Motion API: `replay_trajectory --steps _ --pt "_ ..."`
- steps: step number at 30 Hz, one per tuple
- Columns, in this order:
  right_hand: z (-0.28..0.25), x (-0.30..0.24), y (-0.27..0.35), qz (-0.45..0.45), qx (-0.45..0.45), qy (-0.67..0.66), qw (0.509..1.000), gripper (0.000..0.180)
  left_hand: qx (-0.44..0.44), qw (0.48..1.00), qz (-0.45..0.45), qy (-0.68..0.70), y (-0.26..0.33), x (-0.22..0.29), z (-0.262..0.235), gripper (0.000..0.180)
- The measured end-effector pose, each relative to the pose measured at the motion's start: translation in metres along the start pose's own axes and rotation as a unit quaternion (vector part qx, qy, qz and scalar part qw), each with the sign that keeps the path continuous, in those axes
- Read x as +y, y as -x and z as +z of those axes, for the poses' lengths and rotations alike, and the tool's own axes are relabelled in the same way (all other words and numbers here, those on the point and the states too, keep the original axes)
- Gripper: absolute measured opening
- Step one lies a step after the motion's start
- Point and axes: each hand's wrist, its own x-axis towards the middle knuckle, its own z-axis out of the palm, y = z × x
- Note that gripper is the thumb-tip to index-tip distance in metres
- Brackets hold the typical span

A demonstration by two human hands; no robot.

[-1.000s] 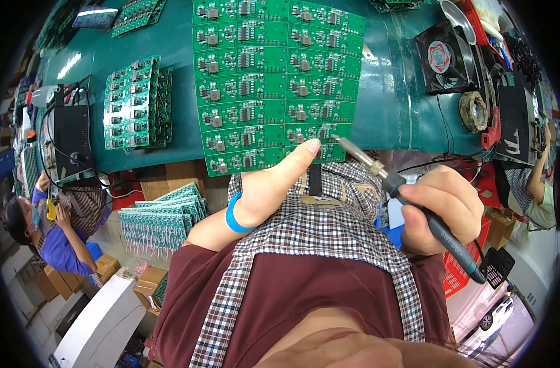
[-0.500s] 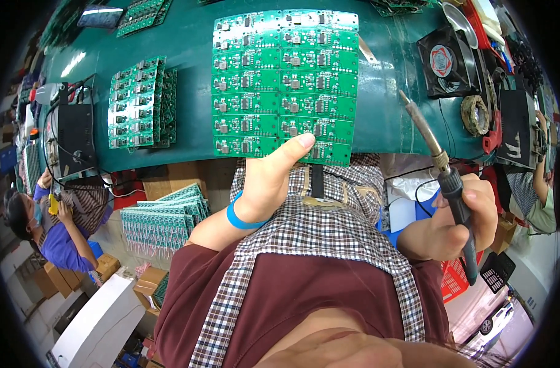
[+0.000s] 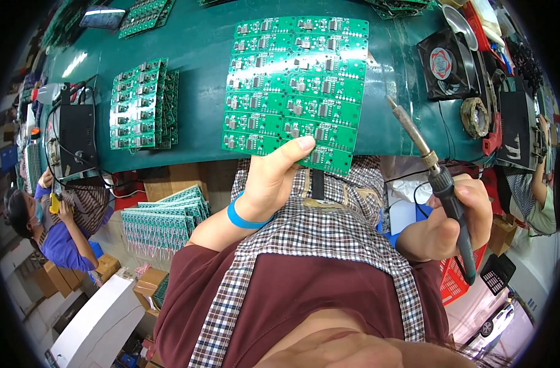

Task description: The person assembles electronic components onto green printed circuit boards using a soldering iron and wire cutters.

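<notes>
My left hand [image 3: 272,178], with a blue band at the wrist, grips the near edge of a green circuit board panel [image 3: 295,86]. The thumb presses on top; the other fingers are hidden beneath. Two columns of repeated small circuits cover the panel, which is slightly tilted above the table. In my right hand [image 3: 455,224] is a soldering iron [image 3: 436,165], wrapped by the fingers at its dark handle. Its metal tip points up and left, just right of the panel and apart from it.
A stack of circuit boards [image 3: 139,104] stands on the green table [image 3: 197,132] at left. A black fan [image 3: 445,62] and a round tin [image 3: 474,116] are at right. More wired boards [image 3: 160,224] lie below the table's left edge. A co-worker [image 3: 65,227] sits at far left.
The panel has turned clockwise a little and shifted slightly right in my left hand. The soldering iron has moved a little to the left, with its tip nearer the panel.
</notes>
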Motion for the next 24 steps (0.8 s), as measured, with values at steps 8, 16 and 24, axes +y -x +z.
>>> replay_trajectory --steps 8,16,24 --pt "0.001 0.002 0.001 -0.011 0.005 -0.004 1.000 0.045 0.022 1.000 -0.008 0.001 0.000 -0.002 -0.001 0.043" --pt "0.002 0.001 0.000 0.000 0.003 0.005 1.000 0.045 0.014 1.000 0.011 -0.010 -0.001 -0.003 -0.002 0.043" --pt "0.010 -0.003 0.005 0.046 0.098 0.065 0.992 0.045 0.006 0.994 0.067 -0.082 0.003 -0.006 -0.004 0.042"
